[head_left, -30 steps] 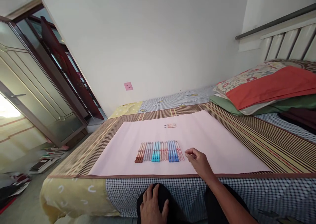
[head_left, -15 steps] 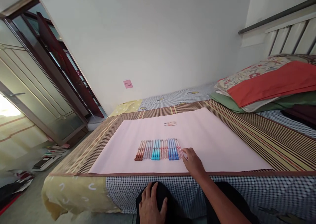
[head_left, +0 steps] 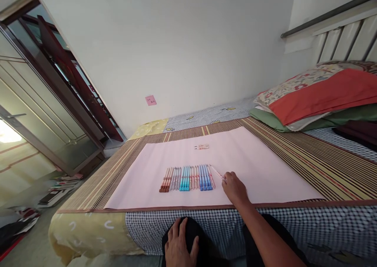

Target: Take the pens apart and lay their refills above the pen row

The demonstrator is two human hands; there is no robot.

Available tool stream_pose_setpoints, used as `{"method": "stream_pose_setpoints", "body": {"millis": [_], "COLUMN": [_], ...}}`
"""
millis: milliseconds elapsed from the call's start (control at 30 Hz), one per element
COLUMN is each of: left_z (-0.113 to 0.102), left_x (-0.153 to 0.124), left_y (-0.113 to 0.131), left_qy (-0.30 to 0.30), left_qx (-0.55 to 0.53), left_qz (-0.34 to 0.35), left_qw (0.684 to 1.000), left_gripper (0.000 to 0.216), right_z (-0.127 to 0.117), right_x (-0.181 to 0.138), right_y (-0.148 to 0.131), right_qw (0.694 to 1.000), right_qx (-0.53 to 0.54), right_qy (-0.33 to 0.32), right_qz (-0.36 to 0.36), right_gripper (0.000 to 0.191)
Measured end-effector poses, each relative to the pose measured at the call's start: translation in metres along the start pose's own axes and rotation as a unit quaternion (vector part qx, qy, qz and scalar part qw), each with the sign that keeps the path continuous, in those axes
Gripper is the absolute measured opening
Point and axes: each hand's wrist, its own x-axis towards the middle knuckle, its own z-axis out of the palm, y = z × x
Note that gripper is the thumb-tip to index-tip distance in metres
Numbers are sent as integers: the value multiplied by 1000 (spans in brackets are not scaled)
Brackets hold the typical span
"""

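A row of several pens (head_left: pixel 187 178) in brown, grey, light blue, pink and blue lies on a pale pink sheet (head_left: pixel 259 169) spread over a striped mat on the bed. My right hand (head_left: pixel 234 187) sits just right of the row, its fingers pinched on one pink pen (head_left: pixel 217 173) that slants away from the row's right end. A small pink item (head_left: pixel 202 147) lies alone further back on the sheet. My left hand (head_left: pixel 180 245) rests flat, fingers spread, on my dark-clothed knee below the bed edge.
Stacked pillows (head_left: pixel 321 98) in red, floral and green lie at the right by a slatted headboard. A white wall with a pink note (head_left: pixel 150 100) stands behind the bed. A glass door (head_left: pixel 32 117) and books on the floor (head_left: pixel 60 184) are at the left.
My right hand moved left to the row's right end, closed on the outermost pink pen and drew it slightly aside at an angle. The left hand stayed on the knee.
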Motion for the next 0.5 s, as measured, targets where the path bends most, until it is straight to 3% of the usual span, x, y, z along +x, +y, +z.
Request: {"method": "stream_pose_setpoints", "body": {"millis": [267,500], "left_z": [2,10], "left_x": [-2,-9], "left_y": [4,17], "left_qy": [2,-9], "left_qx": [4,-3], "left_qz": [6,26], "left_qw": [1000,1000], "left_gripper": [59,62], "right_z": [-4,2], "right_x": [0,2], "right_y": [15,24], "right_qw": [998,997], "right_qx": [16,58], "right_qy": [50,44], "right_qz": [22,16], "right_gripper": [8,14]}}
